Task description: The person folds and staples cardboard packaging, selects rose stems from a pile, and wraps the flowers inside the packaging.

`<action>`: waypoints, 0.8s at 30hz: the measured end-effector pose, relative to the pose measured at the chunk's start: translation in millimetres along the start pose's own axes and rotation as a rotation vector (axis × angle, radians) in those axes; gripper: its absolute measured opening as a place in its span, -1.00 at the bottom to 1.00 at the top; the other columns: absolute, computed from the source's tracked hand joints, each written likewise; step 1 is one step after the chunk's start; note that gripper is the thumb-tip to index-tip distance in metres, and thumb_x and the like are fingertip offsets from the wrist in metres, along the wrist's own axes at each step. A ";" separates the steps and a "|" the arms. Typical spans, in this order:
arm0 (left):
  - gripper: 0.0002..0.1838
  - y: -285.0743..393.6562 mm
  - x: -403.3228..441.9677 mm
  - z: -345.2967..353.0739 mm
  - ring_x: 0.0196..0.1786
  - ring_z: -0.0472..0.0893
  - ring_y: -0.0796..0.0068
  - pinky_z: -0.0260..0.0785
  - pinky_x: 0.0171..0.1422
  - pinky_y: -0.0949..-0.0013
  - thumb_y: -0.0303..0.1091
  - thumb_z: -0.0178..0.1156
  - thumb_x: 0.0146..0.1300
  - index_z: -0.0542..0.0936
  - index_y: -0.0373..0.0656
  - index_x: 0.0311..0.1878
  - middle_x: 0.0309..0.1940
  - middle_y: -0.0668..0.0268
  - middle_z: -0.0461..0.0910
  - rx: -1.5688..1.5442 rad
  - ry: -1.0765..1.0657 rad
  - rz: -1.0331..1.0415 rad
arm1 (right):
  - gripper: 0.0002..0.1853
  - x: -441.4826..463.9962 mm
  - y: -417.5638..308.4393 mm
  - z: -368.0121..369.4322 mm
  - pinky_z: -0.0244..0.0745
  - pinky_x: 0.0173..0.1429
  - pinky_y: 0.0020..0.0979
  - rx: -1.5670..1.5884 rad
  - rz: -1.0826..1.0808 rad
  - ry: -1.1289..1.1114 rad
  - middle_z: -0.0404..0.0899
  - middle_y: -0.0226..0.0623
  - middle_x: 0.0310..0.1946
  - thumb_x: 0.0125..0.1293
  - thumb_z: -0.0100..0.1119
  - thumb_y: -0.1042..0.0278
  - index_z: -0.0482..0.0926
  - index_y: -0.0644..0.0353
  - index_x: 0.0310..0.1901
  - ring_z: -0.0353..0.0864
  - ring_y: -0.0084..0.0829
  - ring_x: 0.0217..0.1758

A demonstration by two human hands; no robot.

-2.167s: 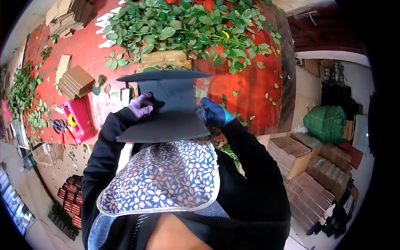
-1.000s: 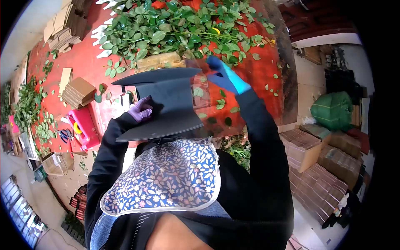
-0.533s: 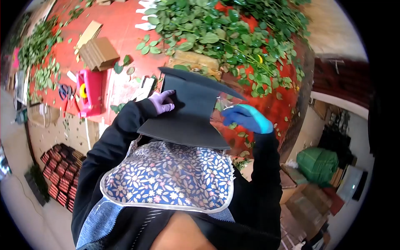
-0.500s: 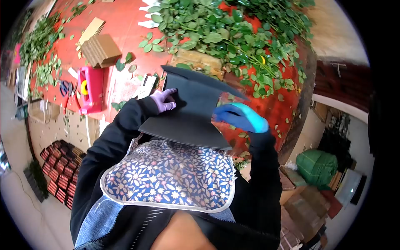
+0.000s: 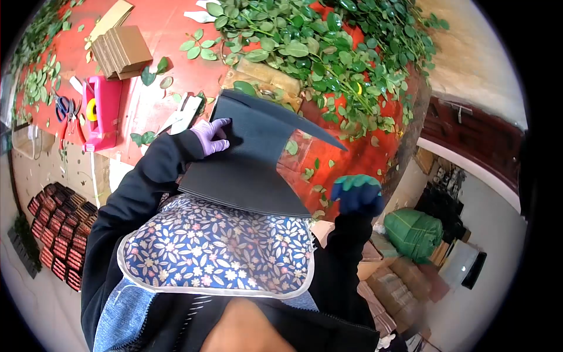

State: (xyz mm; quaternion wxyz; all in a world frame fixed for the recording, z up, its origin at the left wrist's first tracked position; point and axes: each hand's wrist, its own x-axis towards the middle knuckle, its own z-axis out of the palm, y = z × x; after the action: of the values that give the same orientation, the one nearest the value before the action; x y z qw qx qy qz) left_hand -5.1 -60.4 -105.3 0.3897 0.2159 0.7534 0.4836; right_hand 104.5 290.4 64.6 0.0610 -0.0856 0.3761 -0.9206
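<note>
A stack of thin black sheets (image 5: 243,186) lies in front of me, its near part bent down toward my apron and a folded flap (image 5: 275,111) along its far side. My left hand (image 5: 211,137), in a purple glove, rests on the left edge of the stack with thumb and finger spread. My right hand (image 5: 358,196), in a blue and teal glove, is off to the right, apart from the sheets. Its fingers are curled in, and whatever they may hold is hidden.
Leafy rose stems (image 5: 328,58) cover the far right of the red table (image 5: 182,35). To the left stand a pink tape dispenser (image 5: 104,114), red-handled pliers (image 5: 71,126) and folded cardboard pieces (image 5: 123,51). A green sack (image 5: 413,234) and boxes sit at floor level on the right.
My right hand has drawn back from the right edge of the sheets, toward me, and its fingers have curled. My left hand keeps its place on the stack. The whole view has shifted.
</note>
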 end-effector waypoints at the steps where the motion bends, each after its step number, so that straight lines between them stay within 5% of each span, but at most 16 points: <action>1: -0.28 0.8 -0.4 0.3 -0.26 0.67 0.26 0.50 -0.06 0.33 -0.24 0.31 0.22 0.29 -0.34 0.37 -0.27 0.17 0.69 -0.017 0.007 -0.006 | -0.57 3.4 -1.3 3.9 0.57 -0.05 0.00 -0.002 -0.010 0.007 0.66 -0.01 -0.37 0.43 -0.04 0.05 0.67 0.26 -0.29 0.64 -0.07 -0.45; 4: -0.28 -12.0 3.1 3.5 -0.26 0.67 0.26 0.50 -0.06 0.32 -0.24 0.32 0.22 0.29 -0.34 0.37 -0.27 0.17 0.69 -0.018 0.020 0.028 | -0.61 42.2 3.7 23.8 0.48 0.13 -0.29 -0.741 0.706 -0.220 0.61 -0.11 0.05 0.42 0.08 0.18 0.57 0.32 0.10 0.63 -0.35 -0.01; 6: -0.26 0.9 1.8 -3.8 -0.09 0.62 0.34 0.42 0.10 0.33 -0.23 0.27 0.29 0.19 -0.27 0.45 -0.16 0.22 0.65 0.017 -0.090 -0.070 | -0.56 58.9 37.9 22.0 0.37 0.26 -0.43 -0.704 0.808 -0.263 0.56 -0.21 0.15 0.39 0.13 0.30 0.46 0.31 0.24 0.50 -0.47 0.17; 10: -0.31 3.1 2.6 -4.2 -0.13 0.62 0.32 0.44 0.07 0.32 -0.27 0.22 0.32 0.20 -0.27 0.44 -0.18 0.19 0.65 0.024 -0.095 -0.071 | -0.50 90.3 110.1 4.0 0.26 0.41 -0.17 -1.373 0.324 -0.657 0.45 -0.03 0.25 0.35 0.14 0.15 0.45 0.20 0.26 0.42 -0.07 0.32; 13: -0.36 -3.8 2.1 0.0 -0.25 0.58 0.42 0.47 -0.05 0.38 -0.32 0.15 0.37 0.19 -0.28 0.44 -0.24 0.22 0.63 0.027 -0.047 -0.036 | -0.33 87.7 161.0 -24.1 0.04 0.50 -0.08 -1.795 0.150 -0.800 0.26 -0.02 0.39 0.27 0.13 -0.06 0.38 0.25 0.29 0.21 -0.05 0.46; 22: -0.47 -5.6 -6.8 -2.6 -0.16 0.63 0.34 0.46 0.02 0.32 -0.28 0.13 0.40 0.32 -0.26 0.37 -0.07 0.17 0.64 -0.034 -0.023 0.014 | -0.28 83.8 182.2 -42.6 -0.05 0.54 -0.06 -1.910 0.207 -0.736 0.19 -0.08 0.44 0.27 0.15 -0.10 0.37 0.28 0.30 0.19 -0.06 0.48; 24: -0.56 -25.6 -9.0 6.4 -0.03 0.63 0.15 0.43 0.18 0.24 -0.21 0.18 0.35 0.51 -0.18 0.24 -0.13 0.13 0.68 -0.041 0.129 0.321 | -0.28 78.2 183.6 -46.2 -0.02 0.53 -0.05 -1.897 0.175 -0.713 0.20 -0.12 0.45 0.28 0.13 -0.13 0.36 0.25 0.31 0.17 -0.08 0.49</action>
State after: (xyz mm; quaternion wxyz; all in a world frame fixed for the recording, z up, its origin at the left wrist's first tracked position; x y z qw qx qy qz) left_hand 6.8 -74.4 -126.3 0.2628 0.2938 0.7226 0.5679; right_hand 27.4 177.8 -88.1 0.1436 -0.3403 0.9161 -0.1556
